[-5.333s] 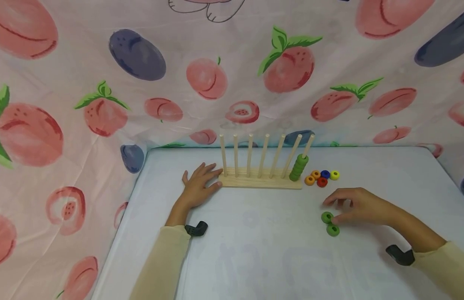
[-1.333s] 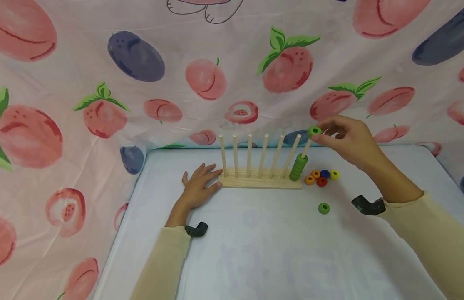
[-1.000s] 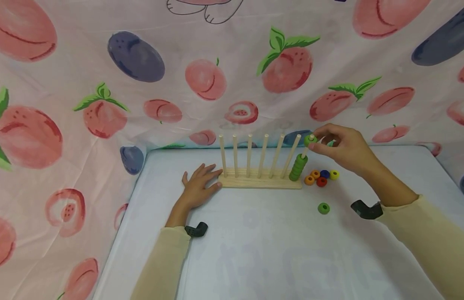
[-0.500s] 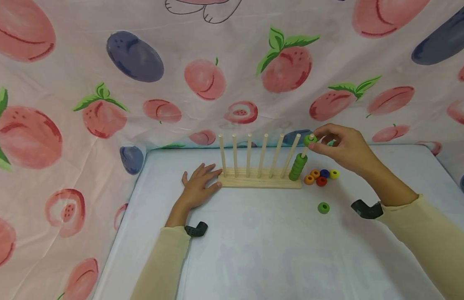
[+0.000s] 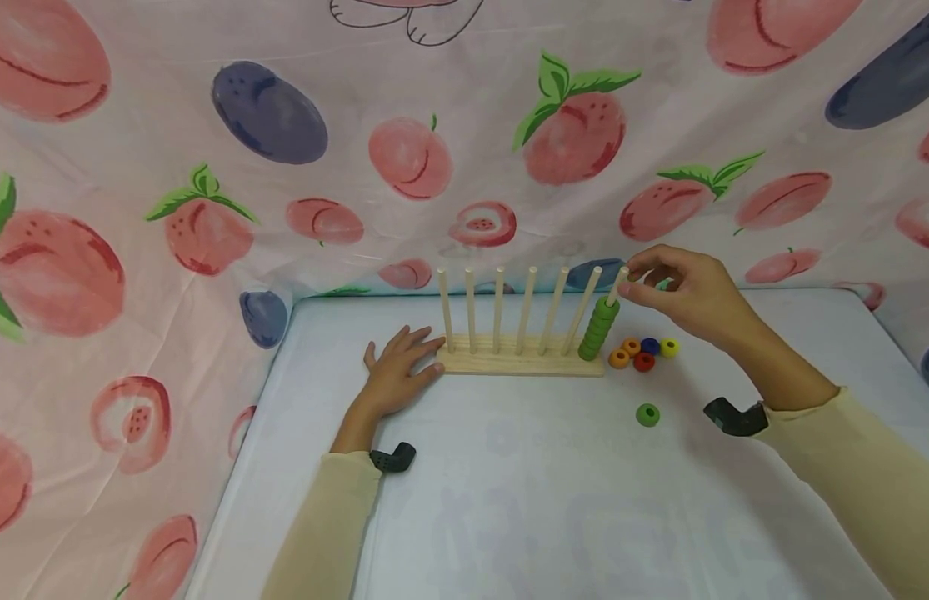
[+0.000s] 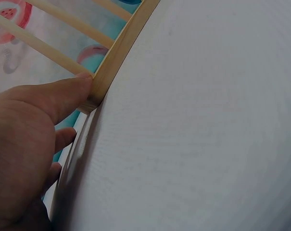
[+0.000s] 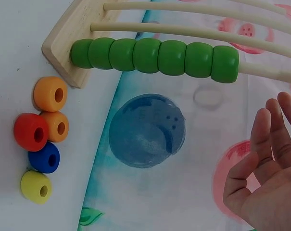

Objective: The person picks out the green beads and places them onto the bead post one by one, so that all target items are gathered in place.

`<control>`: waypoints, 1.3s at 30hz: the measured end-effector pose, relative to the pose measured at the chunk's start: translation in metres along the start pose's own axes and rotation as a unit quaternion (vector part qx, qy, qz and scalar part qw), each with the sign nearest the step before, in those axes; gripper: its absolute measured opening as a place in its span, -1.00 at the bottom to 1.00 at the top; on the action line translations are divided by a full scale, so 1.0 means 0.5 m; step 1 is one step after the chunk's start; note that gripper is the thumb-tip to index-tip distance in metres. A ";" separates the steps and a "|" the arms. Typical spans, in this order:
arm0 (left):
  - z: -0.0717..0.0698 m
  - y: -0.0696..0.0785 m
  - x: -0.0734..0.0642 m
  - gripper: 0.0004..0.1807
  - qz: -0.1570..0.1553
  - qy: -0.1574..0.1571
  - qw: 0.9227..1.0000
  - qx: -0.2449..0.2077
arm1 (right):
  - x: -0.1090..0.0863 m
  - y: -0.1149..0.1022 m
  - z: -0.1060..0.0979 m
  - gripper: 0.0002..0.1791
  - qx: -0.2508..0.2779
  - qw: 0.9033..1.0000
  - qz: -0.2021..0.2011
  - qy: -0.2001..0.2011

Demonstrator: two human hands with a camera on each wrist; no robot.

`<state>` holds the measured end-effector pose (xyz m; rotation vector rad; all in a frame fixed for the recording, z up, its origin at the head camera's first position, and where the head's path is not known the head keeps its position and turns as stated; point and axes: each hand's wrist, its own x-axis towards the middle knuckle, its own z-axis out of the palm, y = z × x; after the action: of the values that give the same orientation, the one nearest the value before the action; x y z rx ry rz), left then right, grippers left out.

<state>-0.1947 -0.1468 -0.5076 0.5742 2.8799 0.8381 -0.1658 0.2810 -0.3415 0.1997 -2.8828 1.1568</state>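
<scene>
A wooden peg rack [image 5: 520, 364] stands toward the table's back, with a row of upright pegs. Several green beads [image 5: 599, 329] are stacked on its rightmost peg; in the right wrist view this green stack [image 7: 147, 55] reaches partway along the peg. My right hand [image 5: 681, 287] is beside that peg's top, its fingers loosely bent with no bead between them. My left hand [image 5: 397, 372] lies at the rack's left end with fingers spread. In the left wrist view, the thumb of my left hand [image 6: 30, 139] touches the base's corner. One loose green bead [image 5: 647, 415] lies on the table.
Right of the rack lie a cluster of loose beads: two orange beads [image 5: 619, 358], a red bead [image 5: 644, 362], a blue bead [image 5: 650, 346] and a yellow bead [image 5: 669, 347]. A fruit-patterned cloth [image 5: 434, 83] hangs behind the white table [image 5: 494, 492].
My right hand carried a green bead from the table to the rightmost peg and let it go. The bead slid down onto the stack. My left hand stayed in place.
</scene>
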 end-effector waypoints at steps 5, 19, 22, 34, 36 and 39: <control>-0.002 0.002 0.000 -0.43 0.001 0.001 1.000 -0.003 | -0.004 0.009 -0.003 -0.56 -0.001 1.000 0.002 -0.012; 0.000 -0.002 0.001 -0.43 -0.008 -0.007 1.000 -0.004 | -0.027 0.111 0.004 -0.68 -0.048 0.993 -0.027 -0.102; -0.001 -0.001 0.001 -0.42 -0.007 -0.009 1.000 -0.005 | -0.037 0.141 0.014 -0.71 -0.041 0.989 -0.042 -0.133; 0.002 -0.003 0.001 -0.42 -0.001 -0.005 1.000 -0.002 | -0.086 0.229 0.057 -0.63 0.034 0.967 -0.015 -0.252; 0.004 -0.004 0.001 -0.42 0.001 -0.003 1.000 -0.002 | -0.092 0.243 0.062 -0.64 0.042 0.963 -0.012 -0.264; 0.006 -0.007 0.000 -0.43 0.003 0.000 1.000 -0.002 | -0.099 0.261 0.073 -0.66 0.047 0.961 -0.021 -0.273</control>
<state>-0.1952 -0.1482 -0.5118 0.5837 2.8779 0.8435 -0.1328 0.3544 -0.4611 0.6806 -3.2532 1.4221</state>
